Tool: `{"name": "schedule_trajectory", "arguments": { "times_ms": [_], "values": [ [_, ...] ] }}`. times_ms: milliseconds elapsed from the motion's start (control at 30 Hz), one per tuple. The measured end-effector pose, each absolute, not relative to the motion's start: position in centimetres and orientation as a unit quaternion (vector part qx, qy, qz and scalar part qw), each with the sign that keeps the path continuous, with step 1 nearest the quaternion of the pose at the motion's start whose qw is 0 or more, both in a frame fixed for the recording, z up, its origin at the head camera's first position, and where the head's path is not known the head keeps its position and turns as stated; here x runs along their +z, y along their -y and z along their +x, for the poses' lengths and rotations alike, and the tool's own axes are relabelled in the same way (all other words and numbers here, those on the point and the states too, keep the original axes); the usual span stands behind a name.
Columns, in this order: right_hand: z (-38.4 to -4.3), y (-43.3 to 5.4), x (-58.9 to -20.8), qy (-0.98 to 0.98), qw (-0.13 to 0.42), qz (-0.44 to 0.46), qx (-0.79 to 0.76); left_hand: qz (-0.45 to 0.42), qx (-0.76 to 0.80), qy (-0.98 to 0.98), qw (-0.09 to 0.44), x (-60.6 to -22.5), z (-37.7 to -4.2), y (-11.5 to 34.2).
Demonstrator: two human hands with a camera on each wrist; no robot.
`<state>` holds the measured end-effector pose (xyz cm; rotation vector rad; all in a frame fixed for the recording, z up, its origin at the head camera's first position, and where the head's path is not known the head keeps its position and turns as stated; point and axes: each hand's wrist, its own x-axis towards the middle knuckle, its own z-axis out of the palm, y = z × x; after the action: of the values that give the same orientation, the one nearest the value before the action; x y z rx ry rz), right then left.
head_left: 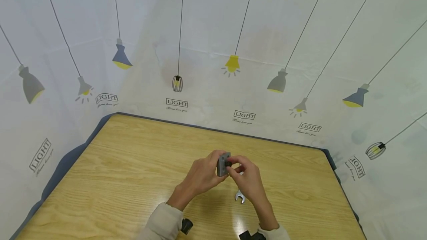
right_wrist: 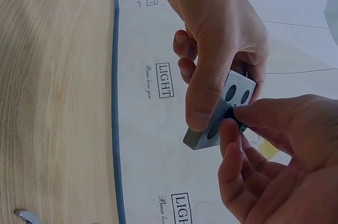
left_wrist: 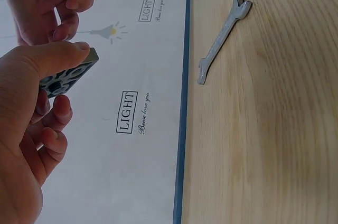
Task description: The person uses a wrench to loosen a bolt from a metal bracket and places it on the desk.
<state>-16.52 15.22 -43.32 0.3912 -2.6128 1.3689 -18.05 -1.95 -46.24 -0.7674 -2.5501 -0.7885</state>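
My left hand (head_left: 201, 175) grips a grey metal block (head_left: 221, 167) by its edges, above the table. Round holes (right_wrist: 231, 93) show in the block's face in the right wrist view, where the left thumb lies along one edge. With thumb and fingertip, my right hand (head_left: 249, 180) pinches a small black bolt-like piece (head_left: 228, 163) at the middle of that face. The fingers hide most of this piece. Ringed recesses on the block's other side (left_wrist: 66, 78) appear in the left wrist view. A silver open-ended wrench (left_wrist: 224, 34) lies on the table below the hands.
The wooden table (head_left: 133, 151) has a dark blue edge, and white sheeting (head_left: 207, 29) printed with hanging lamps surrounds it. Black wrist-worn devices (head_left: 186, 226) sit at both sleeves. In the head view the wrench lies partly behind the right hand.
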Motion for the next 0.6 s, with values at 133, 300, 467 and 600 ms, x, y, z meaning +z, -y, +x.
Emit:
{"name": "schedule_trajectory", "arguments": {
  "times_ms": [133,300,467,600],
  "values": [
    [-16.44,-15.22,-43.22,0.873,0.081,0.134,0.462,-0.273,-0.278,0.903,0.183,-46.29,-18.06,1.96],
    [-16.35,-15.40,-43.06,0.874,0.063,0.135,0.463,-0.272,-0.281,0.902,0.182,-46.27,-18.03,1.98],
    [-16.35,-15.70,-42.74,0.882,0.038,0.106,0.458,-0.266,-0.286,0.904,0.174,-46.19,-17.91,2.13],
    [-16.47,-15.65,-42.77,0.877,0.035,0.076,0.473,-0.266,-0.286,0.904,0.174,-46.18,-17.88,2.18]
  ]
}}
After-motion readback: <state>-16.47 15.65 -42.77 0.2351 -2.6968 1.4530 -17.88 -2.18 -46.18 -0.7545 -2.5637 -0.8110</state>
